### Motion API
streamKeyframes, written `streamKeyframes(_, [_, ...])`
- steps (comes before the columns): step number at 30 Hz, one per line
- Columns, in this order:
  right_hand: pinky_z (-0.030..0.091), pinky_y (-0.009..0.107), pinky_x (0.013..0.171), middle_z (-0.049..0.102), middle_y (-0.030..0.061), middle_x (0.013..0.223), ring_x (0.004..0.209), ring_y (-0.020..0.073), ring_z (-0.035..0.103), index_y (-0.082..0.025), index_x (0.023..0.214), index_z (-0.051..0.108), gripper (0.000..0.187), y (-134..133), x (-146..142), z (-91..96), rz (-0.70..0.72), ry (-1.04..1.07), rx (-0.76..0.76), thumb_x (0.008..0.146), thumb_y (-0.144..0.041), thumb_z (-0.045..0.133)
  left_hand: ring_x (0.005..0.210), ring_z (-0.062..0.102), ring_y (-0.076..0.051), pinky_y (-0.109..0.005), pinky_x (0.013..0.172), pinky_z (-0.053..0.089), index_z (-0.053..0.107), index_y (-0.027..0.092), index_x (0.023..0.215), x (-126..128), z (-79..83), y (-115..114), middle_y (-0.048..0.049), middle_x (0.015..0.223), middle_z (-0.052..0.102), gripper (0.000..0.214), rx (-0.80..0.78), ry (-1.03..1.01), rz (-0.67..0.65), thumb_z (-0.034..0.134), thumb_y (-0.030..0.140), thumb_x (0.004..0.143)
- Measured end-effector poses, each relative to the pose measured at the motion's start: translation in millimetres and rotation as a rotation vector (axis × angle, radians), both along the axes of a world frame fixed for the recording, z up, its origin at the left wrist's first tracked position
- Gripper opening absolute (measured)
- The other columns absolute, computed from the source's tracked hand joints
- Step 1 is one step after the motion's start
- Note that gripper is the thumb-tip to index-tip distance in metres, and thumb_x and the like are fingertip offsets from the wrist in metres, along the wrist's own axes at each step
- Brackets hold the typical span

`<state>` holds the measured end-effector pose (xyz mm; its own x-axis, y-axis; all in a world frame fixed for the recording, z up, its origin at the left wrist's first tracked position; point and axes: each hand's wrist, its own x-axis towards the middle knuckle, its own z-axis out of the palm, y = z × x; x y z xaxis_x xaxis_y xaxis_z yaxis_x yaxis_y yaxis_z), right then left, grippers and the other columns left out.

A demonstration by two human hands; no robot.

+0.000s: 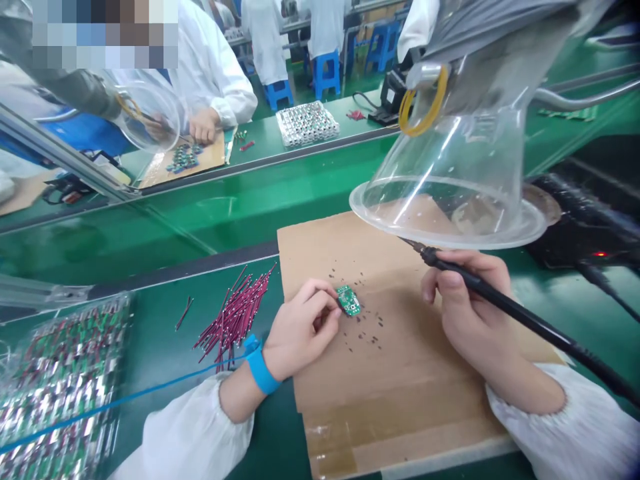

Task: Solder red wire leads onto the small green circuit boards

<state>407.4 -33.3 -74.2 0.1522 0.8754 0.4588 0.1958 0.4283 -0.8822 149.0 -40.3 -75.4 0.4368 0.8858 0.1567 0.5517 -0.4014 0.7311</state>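
Note:
My left hand point(300, 330) pinches a small green circuit board point(349, 300) against a cardboard sheet point(390, 393); a blue wrist strap point(261, 367) with a blue cord circles that wrist. My right hand point(467, 313) is closed round a black soldering iron point(500, 303), whose tip points up and left, above and to the right of the board. Dark specks dot the cardboard around the board.
A pile of red wires point(235, 317) lies left of the cardboard. A tray of circuit boards point(55, 387) sits at the lower left. A clear fume hood point(450, 180) hangs over the cardboard. Across the green conveyor point(200, 213), a person in white works at another cardboard sheet.

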Motion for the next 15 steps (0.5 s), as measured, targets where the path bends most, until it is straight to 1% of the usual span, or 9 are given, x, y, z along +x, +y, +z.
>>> streamKeyframes(2, [0.047,0.034,0.058,0.059,0.0007,0.093,0.059,0.0135,0.057,-0.03,0.114,0.063,0.016,0,1,0.7,0.0,-0.035,0.026,0.101,-0.026,0.058,0.058,0.047,-0.006,-0.025,0.057,0.043,0.055,0.019,0.087,0,0.8,0,-0.0019,0.109,0.06,0.009,-0.002,0.004,0.011,0.055,0.015,0.095])
streamKeyframes(4, [0.048,0.033,0.056,0.059,0.0005,0.087,0.06,0.014,0.059,-0.029,0.112,0.065,0.014,-1,3,2.0,0.02,-0.066,0.02,0.101,-0.027,0.058,0.059,0.048,-0.007,-0.025,0.057,0.043,0.054,0.019,0.085,0,1.7,1,-0.0022,0.106,0.059,0.011,-0.004,0.011,0.021,0.055,0.015,0.095])
streamKeyframes(7, [0.054,0.033,0.058,0.063,0.0028,0.093,0.067,0.0154,0.064,-0.028,0.115,0.064,0.016,-4,4,4.4,0.057,-0.091,-0.041,0.099,-0.03,0.061,0.061,0.048,-0.007,-0.025,0.058,0.043,0.054,0.019,0.085,0,2.5,1,-0.0022,0.107,0.059,0.011,-0.004,0.02,0.025,0.055,0.015,0.095])
streamKeyframes(10, [0.058,0.032,0.06,0.066,0.0042,0.101,0.071,0.016,0.067,-0.029,0.118,0.059,0.023,-7,2,6.6,0.066,-0.076,-0.119,0.096,-0.028,0.066,0.06,0.048,-0.007,-0.025,0.058,0.043,0.055,0.019,0.086,0,2.1,2,-0.002,0.108,0.058,0.011,-0.011,0.027,0.021,0.055,0.017,0.096])
streamKeyframes(13, [0.059,0.032,0.06,0.067,0.0023,0.099,0.066,0.0146,0.068,-0.029,0.115,0.055,0.024,-8,1,8.8,0.058,-0.026,-0.121,0.095,-0.025,0.067,0.061,0.049,-0.006,-0.025,0.059,0.044,0.056,0.019,0.087,0,1.1,2,-0.0015,0.109,0.058,0.009,-0.017,0.038,0.019,0.056,0.018,0.096])
streamKeyframes(15, [0.06,0.033,0.061,0.068,0.0005,0.092,0.064,0.0151,0.069,-0.029,0.112,0.055,0.022,-7,3,10.4,0.051,-0.007,-0.109,0.095,-0.025,0.068,0.06,0.049,-0.006,-0.025,0.059,0.044,0.056,0.019,0.087,0,0.6,2,-0.0013,0.109,0.059,0.009,-0.015,0.042,0.014,0.057,0.017,0.096])
